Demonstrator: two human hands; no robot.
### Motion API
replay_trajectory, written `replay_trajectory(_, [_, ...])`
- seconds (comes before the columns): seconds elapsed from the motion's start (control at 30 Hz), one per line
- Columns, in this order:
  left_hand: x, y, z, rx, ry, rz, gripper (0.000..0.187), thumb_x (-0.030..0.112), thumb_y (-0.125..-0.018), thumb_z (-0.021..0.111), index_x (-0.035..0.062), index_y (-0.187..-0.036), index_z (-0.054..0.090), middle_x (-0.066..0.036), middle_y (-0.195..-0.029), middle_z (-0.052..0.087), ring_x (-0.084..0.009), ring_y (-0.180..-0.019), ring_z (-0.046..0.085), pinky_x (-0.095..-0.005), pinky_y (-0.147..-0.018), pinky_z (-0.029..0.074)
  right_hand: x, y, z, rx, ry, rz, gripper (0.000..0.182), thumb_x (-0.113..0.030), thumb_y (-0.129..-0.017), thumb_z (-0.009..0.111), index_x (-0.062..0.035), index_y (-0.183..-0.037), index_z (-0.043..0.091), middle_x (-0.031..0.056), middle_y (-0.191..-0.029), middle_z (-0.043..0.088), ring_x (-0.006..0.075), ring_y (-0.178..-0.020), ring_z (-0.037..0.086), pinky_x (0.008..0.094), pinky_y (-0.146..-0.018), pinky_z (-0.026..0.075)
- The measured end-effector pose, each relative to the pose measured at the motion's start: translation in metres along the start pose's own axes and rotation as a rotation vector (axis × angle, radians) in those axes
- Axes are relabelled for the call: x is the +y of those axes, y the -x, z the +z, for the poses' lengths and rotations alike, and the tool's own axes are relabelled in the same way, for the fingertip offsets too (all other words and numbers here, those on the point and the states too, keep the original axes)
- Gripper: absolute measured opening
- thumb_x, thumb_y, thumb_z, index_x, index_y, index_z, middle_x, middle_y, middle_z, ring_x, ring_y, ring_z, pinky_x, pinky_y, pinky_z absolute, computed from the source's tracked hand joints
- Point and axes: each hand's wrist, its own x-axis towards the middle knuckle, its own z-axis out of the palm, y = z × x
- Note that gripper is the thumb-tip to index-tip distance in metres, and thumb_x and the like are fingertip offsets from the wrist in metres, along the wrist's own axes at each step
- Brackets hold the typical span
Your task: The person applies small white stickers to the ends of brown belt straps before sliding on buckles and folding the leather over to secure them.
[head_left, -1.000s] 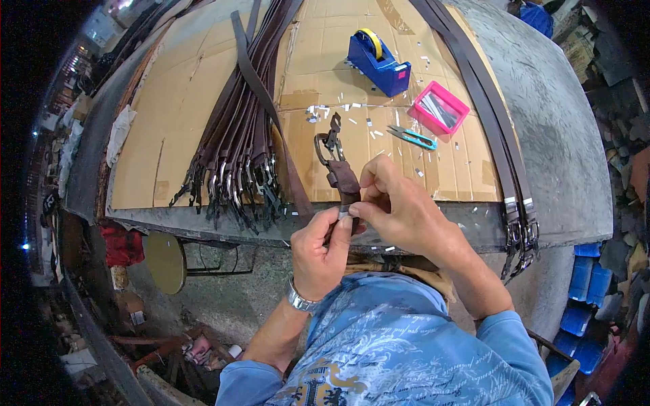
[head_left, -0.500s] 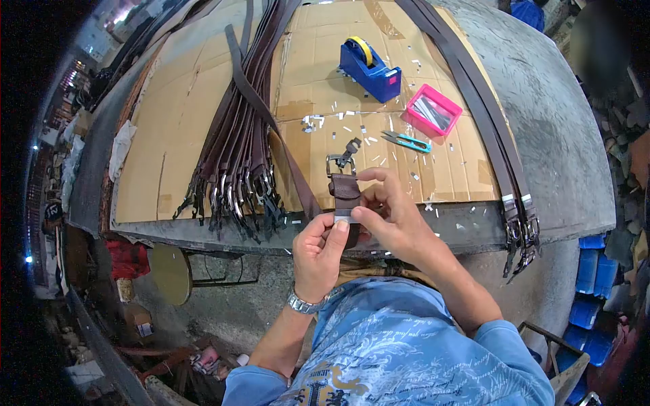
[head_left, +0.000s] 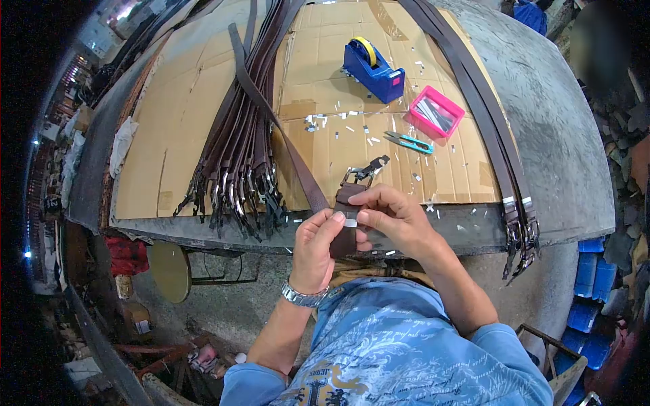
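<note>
Both hands are on a dark brown leather belt (head_left: pixel 347 239) at the table's near edge. My left hand (head_left: pixel 315 247) grips it, thumb pressed by a pale strip (head_left: pixel 350 222) that lies across the leather. My right hand (head_left: pixel 399 215) pinches the belt from the other side, its index finger on the part below the buckle. The metal buckle (head_left: pixel 357 176) points away from me, with a dark tag or strap piece on it. From my hands the belt's long strap (head_left: pixel 291 150) runs up and left.
A heap of buckled belts (head_left: pixel 247 142) lies to the left. More belts (head_left: pixel 474 81) lie at the right, buckles over the edge. On the cardboard (head_left: pixel 183 122) are a blue tape dispenser (head_left: pixel 374 74), a pink tray (head_left: pixel 435 128) of strips, thread snips (head_left: pixel 410 143) and white scraps.
The buckle end has tilted to the right and come slightly nearer. My right fingers have closed in on the belt, and my left thumb has shifted a little up along the pale strip.
</note>
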Motion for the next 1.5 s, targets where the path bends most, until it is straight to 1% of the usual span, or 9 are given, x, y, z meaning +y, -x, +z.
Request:
replay_trajectory(0.37, [0.002, -0.001, -0.01, -0.069, 0.159, -0.114, 0.019, 0.018, -0.098, 0.051, 0.0011, -0.099, 0.06, -0.012, -0.082, 0.068, -0.0191, -0.072, 0.069, -0.0345, -0.066, 0.061, 0.001, -0.005, 0.002, 0.088, 0.261, -0.121, 0.016, -0.007, -0.092, 0.061, -0.0001, -0.105, 0.066, 0.0041, -0.087, 0.066, 0.0107, -0.084, 0.061, 0.0274, -0.077, 0.05])
replay_trajectory(0.5, [0.004, -0.003, -0.001, 0.04, 0.096, -0.129, 0.026, 0.021, -0.097, 0.052, -0.0032, -0.102, 0.06, -0.013, -0.077, 0.066, -0.0209, -0.067, 0.067, -0.0353, -0.062, 0.058, 0.0, -0.015, -0.005, 0.133, 0.385, -0.091, 0.015, -0.006, -0.092, 0.063, -0.0008, -0.105, 0.067, 0.0018, -0.084, 0.064, 0.0085, -0.081, 0.06, 0.0244, -0.072, 0.049])
replay_trajectory(0.67, [0.005, -0.001, -0.007, 0.026, -0.131, -0.016, 0.028, 0.025, -0.097, 0.056, -0.0025, -0.097, 0.062, -0.009, -0.07, 0.063, -0.0166, -0.058, 0.061, -0.0314, -0.057, 0.056, -0.046, -0.053, -0.055, 0.368, 0.684, -0.324, 0.015, -0.007, -0.09, 0.064, 0.0011, -0.102, 0.067, 0.0044, -0.081, 0.065, 0.0096, -0.078, 0.059, 0.0251, -0.07, 0.048])
replay_trajectory(0.87, [0.007, 0.007, -0.005, 0.048, -0.095, 0.05, 0.027, 0.026, -0.1, 0.054, -0.0008, -0.1, 0.059, -0.008, -0.074, 0.064, -0.0176, -0.064, 0.065, -0.032, -0.06, 0.058, -0.074, -0.144, -0.125, 0.565, 1.063, -0.362, 0.02, -0.016, -0.09, 0.062, -0.0016, -0.101, 0.07, 0.0122, -0.089, 0.068, 0.0218, -0.082, 0.065, 0.0322, -0.075, 0.05])
replay_trajectory(0.97, [0.008, 0.01, -0.007, 0.006, -0.001, 0.003, 0.027, 0.024, -0.099, 0.055, -0.001, -0.11, 0.056, -0.009, -0.083, 0.065, -0.0195, -0.072, 0.067, -0.0338, -0.069, 0.058, -0.062, -0.186, -0.149, 0.65, 1.343, -0.512, 0.027, -0.027, -0.087, 0.063, -0.0051, -0.1, 0.071, 0.0122, -0.095, 0.068, 0.0334, -0.083, 0.066, 0.0399, -0.079, 0.051])
replay_trajectory(1.03, [0.007, 0.013, -0.009, -0.066, -0.083, 0.037, 0.032, 0.021, -0.099, 0.056, -0.0007, -0.122, 0.052, -0.009, -0.094, 0.066, -0.0222, -0.084, 0.068, -0.0357, -0.079, 0.056, -0.06, -0.203, -0.153, 0.651, 1.455, -0.248, 0.031, -0.031, -0.083, 0.065, -0.005, -0.1, 0.073, 0.0145, -0.095, 0.068, 0.0346, -0.085, 0.066, 0.0393, -0.08, 0.051])
replay_trajectory(1.17, [0.005, 0.017, -0.012, -0.088, -0.079, 0.05, 0.035, 0.017, -0.098, 0.057, -0.0001, -0.127, 0.05, -0.01, -0.101, 0.066, -0.0235, -0.093, 0.067, -0.0359, -0.084, 0.054, -0.068, -0.223, -0.167, 0.426, 1.086, -0.004, 0.029, -0.027, -0.08, 0.066, -0.0033, -0.096, 0.073, 0.0154, -0.091, 0.069, 0.031, -0.085, 0.066, 0.0374, -0.078, 0.051])
replay_trajectory(1.23, [0.006, 0.018, -0.013, -0.118, -0.124, 0.057, 0.033, 0.014, -0.099, 0.056, -0.0009, -0.128, 0.049, -0.011, -0.104, 0.064, -0.0217, -0.094, 0.066, -0.0328, -0.085, 0.052, -0.072, -0.222, -0.164, 0.429, 0.772, 0.032, 0.031, -0.028, -0.081, 0.067, 0.0007, -0.093, 0.07, 0.0106, -0.086, 0.067, 0.0183, -0.083, 0.062, 0.0329, -0.073, 0.048])
replay_trajectory(1.5, [0.002, 0.017, -0.011, -0.102, -0.141, 0.031, 0.033, 0.013, -0.098, 0.056, -0.0004, -0.127, 0.05, -0.012, -0.103, 0.066, -0.0223, -0.093, 0.067, -0.0334, -0.086, 0.053, -0.073, -0.186, -0.157, 0.48, 0.836, -0.185, 0.028, -0.019, -0.079, 0.066, 0.0028, -0.096, 0.069, 0.0129, -0.084, 0.07, 0.0204, -0.076, 0.065, 0.0336, -0.07, 0.051])
